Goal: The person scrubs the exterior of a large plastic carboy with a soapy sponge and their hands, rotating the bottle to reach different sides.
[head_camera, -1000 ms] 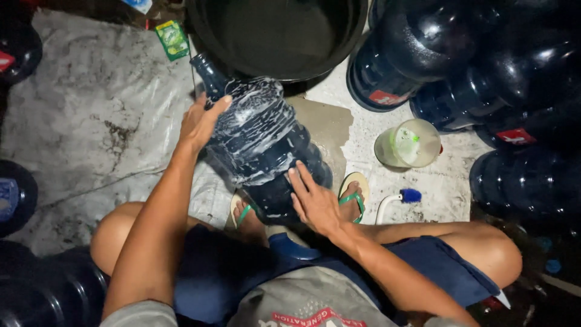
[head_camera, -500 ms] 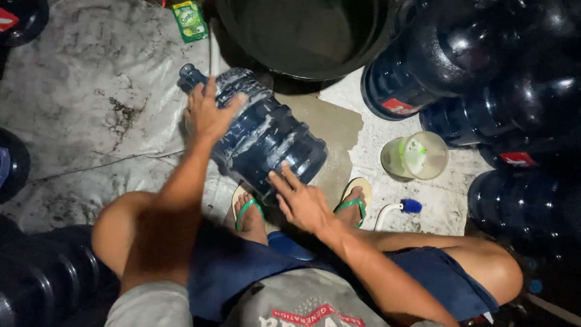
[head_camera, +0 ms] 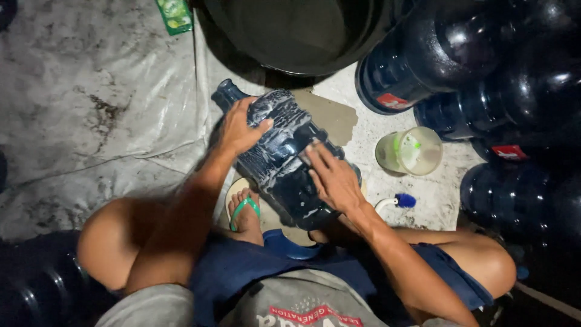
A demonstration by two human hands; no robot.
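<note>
A large dark blue water jug (head_camera: 284,154) lies on its side between my feet, soapy foam streaked over it, its neck pointing to the upper left. My left hand (head_camera: 239,127) grips the jug's shoulder near the neck. My right hand (head_camera: 333,175) lies flat on the jug's lower body, fingers spread across the foam. I sit low with knees apart, in blue shorts and green-strapped sandals (head_camera: 244,209).
A big black tub (head_camera: 296,33) stands just beyond the jug. Several more blue jugs (head_camera: 436,60) crowd the right side and the lower left. A small pale container (head_camera: 410,151) and a blue-tipped hose (head_camera: 402,201) lie at right. A grey plastic sheet (head_camera: 91,109) covers the floor at left.
The jug has turned and shifted under my hands. My right hand has slid up from the base onto the jug's side, while my left stays near the neck.
</note>
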